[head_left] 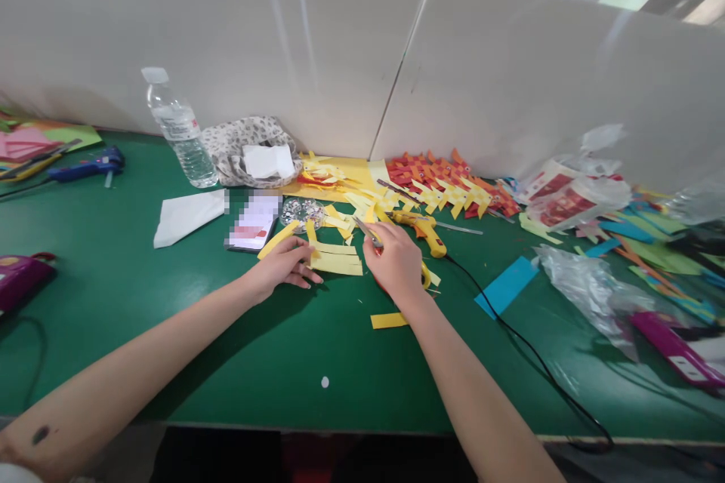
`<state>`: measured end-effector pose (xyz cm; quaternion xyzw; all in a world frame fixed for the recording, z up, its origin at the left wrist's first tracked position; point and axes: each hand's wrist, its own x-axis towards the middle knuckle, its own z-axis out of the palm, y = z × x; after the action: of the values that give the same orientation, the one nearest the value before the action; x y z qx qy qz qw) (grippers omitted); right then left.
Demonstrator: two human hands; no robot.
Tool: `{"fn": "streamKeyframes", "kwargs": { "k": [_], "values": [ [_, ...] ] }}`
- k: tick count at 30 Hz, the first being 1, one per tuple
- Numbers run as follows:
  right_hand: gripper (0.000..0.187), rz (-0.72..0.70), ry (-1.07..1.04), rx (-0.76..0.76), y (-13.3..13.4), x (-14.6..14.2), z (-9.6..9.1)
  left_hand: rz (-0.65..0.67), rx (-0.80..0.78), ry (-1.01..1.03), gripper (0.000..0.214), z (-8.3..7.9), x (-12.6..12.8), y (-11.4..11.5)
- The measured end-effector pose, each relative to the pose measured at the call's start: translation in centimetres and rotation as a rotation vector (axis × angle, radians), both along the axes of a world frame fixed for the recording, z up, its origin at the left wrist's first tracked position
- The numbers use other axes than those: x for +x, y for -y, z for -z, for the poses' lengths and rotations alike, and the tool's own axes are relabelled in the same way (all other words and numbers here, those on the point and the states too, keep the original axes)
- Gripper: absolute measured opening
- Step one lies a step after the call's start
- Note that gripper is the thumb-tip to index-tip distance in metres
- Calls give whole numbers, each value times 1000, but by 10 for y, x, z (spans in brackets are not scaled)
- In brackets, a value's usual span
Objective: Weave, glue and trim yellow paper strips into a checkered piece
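My left hand [288,264] is closed, with its fingers curled around a bent yellow paper strip [279,239]. Just right of its fingertips lie pale yellow paper strips [338,259], side by side on the green table. My right hand [393,260] grips a pair of scissors [368,233], whose metal blades point up and to the left. Part of a yellow handle loop shows beside the palm; the hand hides the rest. A short yellow strip [388,321] lies below the right wrist. Beyond the hands, small yellow scraps surround a round clear dish of small pieces [302,213].
A phone [256,220], a water bottle [182,137] and a patterned cloth bag [226,147] stand left of centre. Behind the right hand lie a yellow glue gun [424,230] with a trailing black cord and folded red, orange and yellow paper pieces [433,173]. Blue paper [508,287] lies right.
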<state>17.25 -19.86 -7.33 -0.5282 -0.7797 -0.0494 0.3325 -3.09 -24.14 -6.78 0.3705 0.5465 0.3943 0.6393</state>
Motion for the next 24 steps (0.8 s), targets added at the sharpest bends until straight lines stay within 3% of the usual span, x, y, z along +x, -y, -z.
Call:
{"fn": "streamKeyframes", "kwargs": {
  "k": [3,7,10,14,19,22,24],
  "values": [
    [31,-13,-18,25,0,0,0,73,133,-172,22,-1,-2,2],
    [30,-38,-30,84,0,1,-1,54,521,-657,19,-3,-9,4],
    [29,-71,-59,110,1,0,-2,23,593,-824,16,-3,-12,4],
    [31,-191,-73,94,3,-1,-3,45,582,-644,15,2,-10,2],
    [31,-517,80,84,10,-7,-6,69,508,-302,32,9,-3,2],
    [30,-636,139,89,13,-10,-6,78,476,-246,41,10,-2,1],
    [28,-641,127,115,15,-12,-6,90,475,-230,41,8,-3,2]
  ]
}}
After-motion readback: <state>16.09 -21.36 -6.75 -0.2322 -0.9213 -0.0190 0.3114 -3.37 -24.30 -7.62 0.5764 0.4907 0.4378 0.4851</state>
